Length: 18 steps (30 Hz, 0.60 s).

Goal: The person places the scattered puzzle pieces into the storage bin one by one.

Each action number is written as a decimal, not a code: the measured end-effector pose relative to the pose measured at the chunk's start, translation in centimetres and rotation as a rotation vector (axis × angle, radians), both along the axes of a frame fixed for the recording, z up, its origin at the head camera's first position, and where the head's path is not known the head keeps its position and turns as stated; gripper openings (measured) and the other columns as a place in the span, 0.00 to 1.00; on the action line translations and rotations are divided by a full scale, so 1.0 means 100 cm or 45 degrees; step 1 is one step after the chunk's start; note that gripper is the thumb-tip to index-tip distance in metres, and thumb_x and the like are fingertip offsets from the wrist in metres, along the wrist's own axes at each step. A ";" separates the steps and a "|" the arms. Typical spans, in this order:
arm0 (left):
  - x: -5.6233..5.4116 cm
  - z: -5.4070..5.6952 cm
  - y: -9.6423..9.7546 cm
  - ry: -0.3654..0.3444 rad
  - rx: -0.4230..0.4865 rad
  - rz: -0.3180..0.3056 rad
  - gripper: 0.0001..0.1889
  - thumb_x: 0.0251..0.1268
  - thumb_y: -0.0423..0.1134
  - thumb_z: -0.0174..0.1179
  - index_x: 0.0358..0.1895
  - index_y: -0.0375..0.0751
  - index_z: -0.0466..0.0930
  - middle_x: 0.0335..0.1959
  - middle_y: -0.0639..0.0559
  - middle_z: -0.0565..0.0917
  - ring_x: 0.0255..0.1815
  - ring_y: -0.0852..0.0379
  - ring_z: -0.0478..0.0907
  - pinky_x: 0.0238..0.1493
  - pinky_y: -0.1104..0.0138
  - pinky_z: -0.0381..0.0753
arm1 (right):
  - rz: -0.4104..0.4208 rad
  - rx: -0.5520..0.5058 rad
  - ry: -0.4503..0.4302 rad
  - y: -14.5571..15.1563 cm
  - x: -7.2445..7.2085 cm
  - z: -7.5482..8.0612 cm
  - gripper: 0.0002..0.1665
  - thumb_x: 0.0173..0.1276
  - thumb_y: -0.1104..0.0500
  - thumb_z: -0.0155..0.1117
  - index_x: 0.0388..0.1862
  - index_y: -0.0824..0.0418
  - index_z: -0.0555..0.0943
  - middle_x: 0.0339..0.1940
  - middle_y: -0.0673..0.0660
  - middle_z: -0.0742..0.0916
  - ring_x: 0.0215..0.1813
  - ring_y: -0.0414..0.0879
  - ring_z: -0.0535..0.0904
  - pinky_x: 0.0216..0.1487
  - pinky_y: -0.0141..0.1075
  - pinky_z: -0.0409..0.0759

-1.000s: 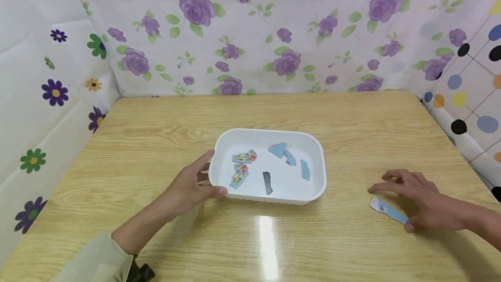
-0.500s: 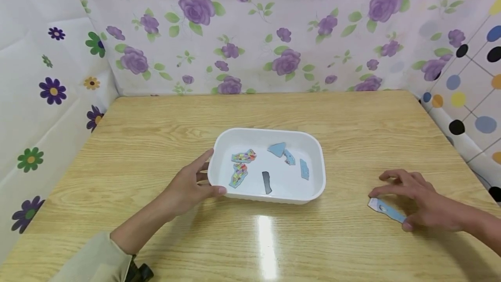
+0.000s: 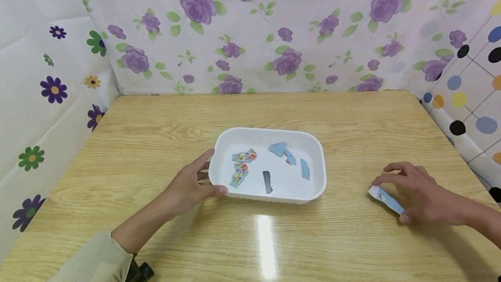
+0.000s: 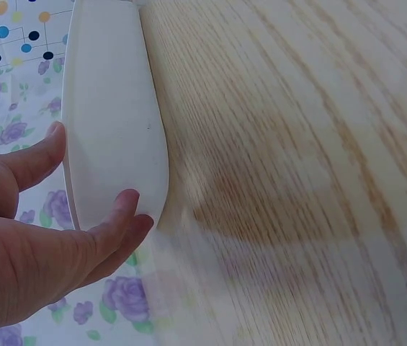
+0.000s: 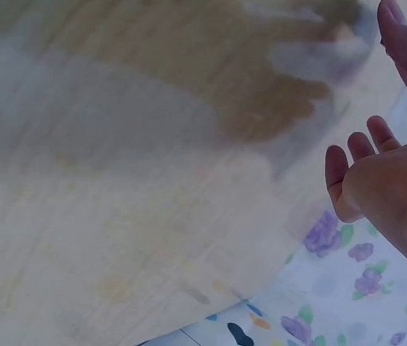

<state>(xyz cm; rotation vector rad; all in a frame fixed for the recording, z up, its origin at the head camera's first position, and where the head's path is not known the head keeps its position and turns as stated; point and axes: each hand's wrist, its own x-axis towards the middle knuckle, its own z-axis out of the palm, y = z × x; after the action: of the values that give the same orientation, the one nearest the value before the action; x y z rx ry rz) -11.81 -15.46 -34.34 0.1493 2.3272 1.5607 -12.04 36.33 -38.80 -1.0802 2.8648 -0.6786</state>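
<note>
My left hand (image 3: 194, 185) grips the left end of a white plastic tub (image 3: 270, 200), its thumb at the front rim and fingers along the outer wall. The left wrist view shows the fingertips on the tub's side (image 4: 113, 108). At the right, my right hand (image 3: 420, 195) pinches a flat light-blue puzzle piece (image 3: 387, 200) with a white end, between thumb and fingertips, close over the table. In the right wrist view the right hand (image 5: 390, 173) shows at the edge, with the piece out of sight.
Inside the tub lie two multicoloured pieces (image 3: 245, 156), a dark grey piece (image 3: 268, 182) and several light-blue pieces (image 3: 277, 149). The wooden table (image 3: 164, 125) has a flowered cloth (image 3: 254, 34) behind it and patterned cloths at both sides.
My right hand has moved slightly away from me, and the blue piece has shifted and tilted with it. The left hand and the tub stay in place.
</note>
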 end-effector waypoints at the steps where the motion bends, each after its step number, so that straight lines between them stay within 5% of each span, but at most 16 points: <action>1: 0.000 0.000 0.000 -0.001 0.004 0.000 0.54 0.53 0.34 0.72 0.78 0.43 0.43 0.65 0.36 0.69 0.60 0.40 0.74 0.49 0.64 0.84 | -0.013 -0.001 -0.011 0.000 0.000 0.001 0.53 0.28 0.60 0.85 0.60 0.44 0.75 0.59 0.57 0.69 0.59 0.41 0.55 0.44 0.34 0.50; 11: 0.000 -0.001 -0.001 0.008 -0.002 0.000 0.53 0.53 0.34 0.72 0.78 0.42 0.43 0.65 0.36 0.70 0.60 0.40 0.74 0.48 0.64 0.84 | 0.025 -0.046 -0.076 -0.007 -0.008 0.011 0.50 0.38 0.62 0.84 0.63 0.49 0.72 0.61 0.54 0.67 0.61 0.36 0.53 0.46 0.31 0.51; 18: -0.001 -0.002 0.000 0.011 -0.013 0.011 0.54 0.52 0.34 0.73 0.78 0.43 0.44 0.65 0.37 0.70 0.60 0.41 0.74 0.49 0.64 0.84 | -0.059 -0.040 -0.252 -0.017 -0.012 0.032 0.47 0.45 0.60 0.81 0.65 0.48 0.70 0.65 0.53 0.62 0.59 0.49 0.51 0.45 0.37 0.62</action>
<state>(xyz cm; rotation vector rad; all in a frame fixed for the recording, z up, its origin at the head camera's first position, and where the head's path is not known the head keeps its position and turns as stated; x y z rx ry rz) -11.87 -15.49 -34.53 0.1439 2.3450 1.5544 -13.28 34.64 -35.56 -0.8965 2.7268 -0.7870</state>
